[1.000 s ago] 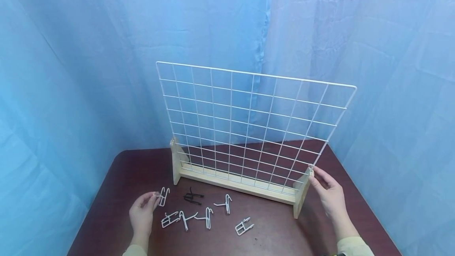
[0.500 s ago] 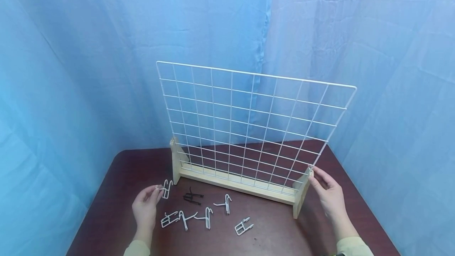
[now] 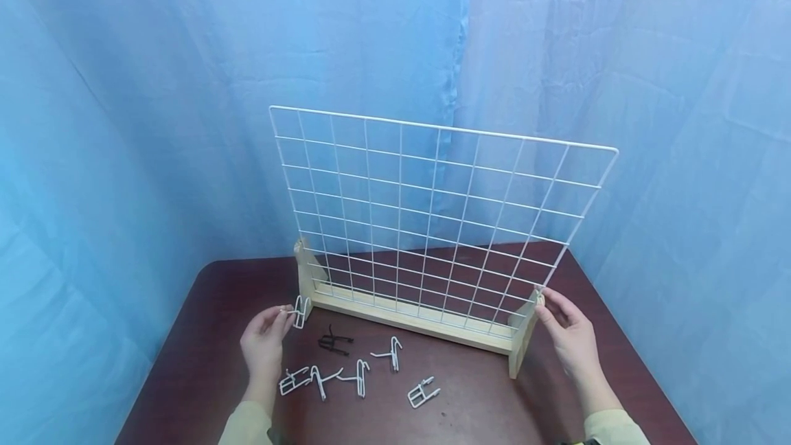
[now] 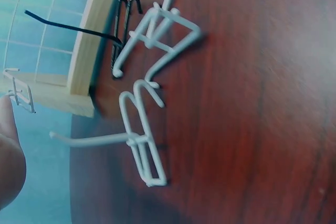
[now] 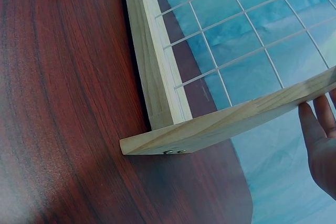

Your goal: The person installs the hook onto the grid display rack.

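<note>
My left hand [image 3: 264, 343] pinches a white wire hook [image 3: 301, 312] by its prong, raised beside the left wooden end of the stand. In the left wrist view the held hook [image 4: 20, 92] shows at the left edge, near a fingertip. A white wire grid panel [image 3: 399, 187] stands upright in the wooden stand [image 3: 410, 318]. At the stand's right end, my right hand [image 3: 573, 335] grips the top of the wooden upright [image 3: 524, 335] where the grid meets it. The right wrist view shows only part of that hand, with fingers against the wood [image 5: 231, 116].
Several white hooks lie on the dark red table [image 3: 482, 404], among them one hook [image 3: 423, 392] apart at the right and another [image 3: 391, 354] near the stand. A black hook [image 3: 334, 341] lies close to the stand's left end. Blue curtains [image 3: 185, 122] surround the table.
My left hand has moved forward and to the right with the white hook, now close to the stand's left end. My right hand has kept its place on the upright.
</note>
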A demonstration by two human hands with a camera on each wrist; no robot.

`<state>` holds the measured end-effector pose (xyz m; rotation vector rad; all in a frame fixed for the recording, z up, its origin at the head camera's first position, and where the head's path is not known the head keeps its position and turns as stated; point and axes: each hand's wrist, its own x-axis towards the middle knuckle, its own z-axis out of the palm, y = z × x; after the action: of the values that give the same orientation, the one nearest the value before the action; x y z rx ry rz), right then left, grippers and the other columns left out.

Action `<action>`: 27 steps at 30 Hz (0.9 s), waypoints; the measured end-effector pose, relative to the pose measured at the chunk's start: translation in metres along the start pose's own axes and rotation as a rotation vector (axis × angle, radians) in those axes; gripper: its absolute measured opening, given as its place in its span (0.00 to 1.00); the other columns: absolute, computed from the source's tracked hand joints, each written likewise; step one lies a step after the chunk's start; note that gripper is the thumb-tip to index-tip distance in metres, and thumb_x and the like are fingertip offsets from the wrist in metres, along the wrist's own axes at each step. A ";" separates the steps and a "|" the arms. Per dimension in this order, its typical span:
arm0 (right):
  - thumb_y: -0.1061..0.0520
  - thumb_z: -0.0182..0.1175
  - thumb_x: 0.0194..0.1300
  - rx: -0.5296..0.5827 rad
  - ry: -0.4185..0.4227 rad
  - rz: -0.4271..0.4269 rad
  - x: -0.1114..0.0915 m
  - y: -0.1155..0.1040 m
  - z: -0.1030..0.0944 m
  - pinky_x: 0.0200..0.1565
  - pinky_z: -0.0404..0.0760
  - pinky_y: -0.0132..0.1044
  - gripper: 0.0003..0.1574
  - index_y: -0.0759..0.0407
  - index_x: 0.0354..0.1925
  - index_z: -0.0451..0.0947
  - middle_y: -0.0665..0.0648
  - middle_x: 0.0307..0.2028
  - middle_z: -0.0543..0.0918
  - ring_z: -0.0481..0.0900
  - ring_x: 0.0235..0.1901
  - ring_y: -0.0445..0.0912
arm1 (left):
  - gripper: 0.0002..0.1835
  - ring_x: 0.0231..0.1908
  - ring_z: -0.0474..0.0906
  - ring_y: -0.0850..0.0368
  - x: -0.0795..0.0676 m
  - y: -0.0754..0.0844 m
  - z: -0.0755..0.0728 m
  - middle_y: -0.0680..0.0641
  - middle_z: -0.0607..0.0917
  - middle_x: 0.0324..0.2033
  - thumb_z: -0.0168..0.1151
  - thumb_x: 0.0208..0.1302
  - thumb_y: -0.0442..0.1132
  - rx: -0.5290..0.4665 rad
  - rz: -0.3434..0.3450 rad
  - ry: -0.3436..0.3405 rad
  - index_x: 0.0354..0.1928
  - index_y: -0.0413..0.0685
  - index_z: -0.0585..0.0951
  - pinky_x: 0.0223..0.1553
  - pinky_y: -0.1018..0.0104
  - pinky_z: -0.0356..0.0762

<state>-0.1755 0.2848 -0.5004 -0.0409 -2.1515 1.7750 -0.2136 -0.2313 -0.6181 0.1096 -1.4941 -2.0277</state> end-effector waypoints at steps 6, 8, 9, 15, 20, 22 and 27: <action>0.59 0.58 0.63 -0.038 -0.002 -0.002 -0.001 0.002 0.000 0.45 0.74 0.19 0.28 0.66 0.60 0.67 0.38 0.47 0.77 0.74 0.47 0.28 | 0.10 0.44 0.80 0.45 0.005 0.003 0.011 0.34 0.81 0.40 0.62 0.56 0.26 -0.100 0.002 -0.058 0.41 0.30 0.78 0.45 0.57 0.78; 0.58 0.58 0.64 -0.049 -0.001 -0.002 -0.001 0.003 0.000 0.46 0.74 0.19 0.28 0.66 0.60 0.67 0.38 0.48 0.77 0.73 0.47 0.28 | 0.10 0.45 0.79 0.43 0.007 0.002 0.013 0.33 0.81 0.40 0.61 0.56 0.24 -0.148 -0.019 -0.068 0.42 0.29 0.78 0.46 0.56 0.78; 0.59 0.58 0.64 -0.049 -0.001 -0.001 -0.001 0.004 0.001 0.46 0.74 0.19 0.28 0.65 0.60 0.67 0.39 0.48 0.76 0.73 0.47 0.28 | 0.11 0.46 0.79 0.43 0.010 -0.007 0.011 0.33 0.81 0.41 0.62 0.57 0.26 -0.121 -0.007 -0.066 0.42 0.30 0.78 0.46 0.57 0.78; 0.59 0.58 0.64 -0.054 0.005 -0.007 0.000 0.004 0.001 0.46 0.74 0.19 0.28 0.65 0.60 0.67 0.39 0.49 0.76 0.73 0.48 0.28 | 0.15 0.46 0.78 0.41 0.024 -0.041 0.011 0.33 0.80 0.43 0.66 0.55 0.33 -0.041 0.050 -0.030 0.44 0.34 0.78 0.46 0.57 0.78; 0.58 0.57 0.64 -0.063 0.011 -0.007 0.000 0.005 0.001 0.46 0.74 0.19 0.27 0.65 0.60 0.67 0.39 0.50 0.76 0.72 0.48 0.28 | 0.14 0.46 0.78 0.40 0.027 -0.033 0.022 0.31 0.80 0.42 0.63 0.56 0.28 -0.139 0.057 -0.042 0.44 0.30 0.77 0.46 0.55 0.77; 0.58 0.57 0.64 -0.070 0.014 -0.004 0.000 0.005 0.001 0.46 0.74 0.19 0.27 0.64 0.60 0.67 0.39 0.50 0.75 0.72 0.48 0.27 | 0.13 0.45 0.79 0.41 0.028 -0.028 0.026 0.32 0.80 0.42 0.63 0.56 0.27 -0.143 0.079 -0.058 0.44 0.31 0.77 0.46 0.56 0.77; 0.59 0.57 0.64 -0.066 0.020 0.008 -0.002 -0.001 0.003 0.46 0.74 0.19 0.27 0.66 0.60 0.67 0.40 0.50 0.76 0.72 0.48 0.27 | 0.12 0.43 0.81 0.46 0.022 0.021 0.054 0.35 0.81 0.40 0.64 0.56 0.29 -0.132 0.077 -0.055 0.41 0.31 0.78 0.44 0.61 0.79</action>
<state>-0.1743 0.2811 -0.5006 -0.0834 -2.1978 1.7004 -0.2450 -0.2008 -0.5736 -0.0565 -1.3706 -2.0754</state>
